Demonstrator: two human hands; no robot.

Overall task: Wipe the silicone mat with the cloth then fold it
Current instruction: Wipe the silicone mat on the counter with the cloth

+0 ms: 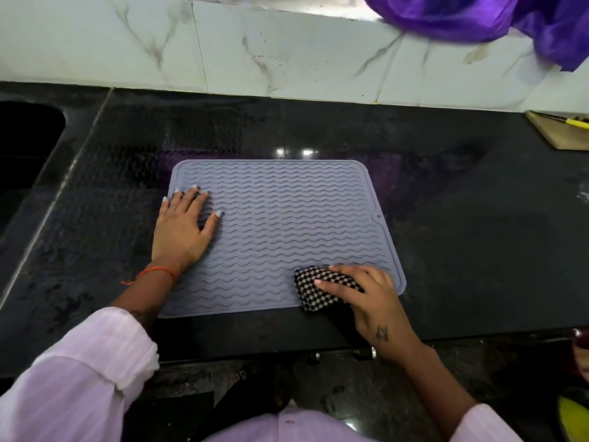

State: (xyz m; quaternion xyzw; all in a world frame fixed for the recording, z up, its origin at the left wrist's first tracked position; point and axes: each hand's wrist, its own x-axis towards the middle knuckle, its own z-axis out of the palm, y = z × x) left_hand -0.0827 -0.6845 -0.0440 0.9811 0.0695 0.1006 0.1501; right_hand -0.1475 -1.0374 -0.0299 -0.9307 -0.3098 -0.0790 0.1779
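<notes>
The grey silicone mat [287,231] lies flat on the black granite counter [462,234], its long side toward the person, ridged all over with wavy lines and pierced by a small hole near its right edge. The left hand [183,229] rests on the mat's left part with fingers spread and straight, pinning it down; the right hand [371,295] grips a bunched black-and-white checked cloth [322,287] and presses it on the mat's near right corner. The mat looks thin, limp and light, so it should fold readily but would likely creep on the glossy stone without that steadying palm; its ridges will probably catch the cloth a little and hold moisture in the grooves. For folding, a raised rim corner or one short edge seems the best place to pinch and lift. The counter shines and looks damp in patches, though reflections make that hard to judge. A dark sink [28,138] opens at far left, marble-patterned wall tiles [255,46] rise behind, purple fabric [497,20] hangs at top right, and a wooden board [564,129] sits at the right edge.
</notes>
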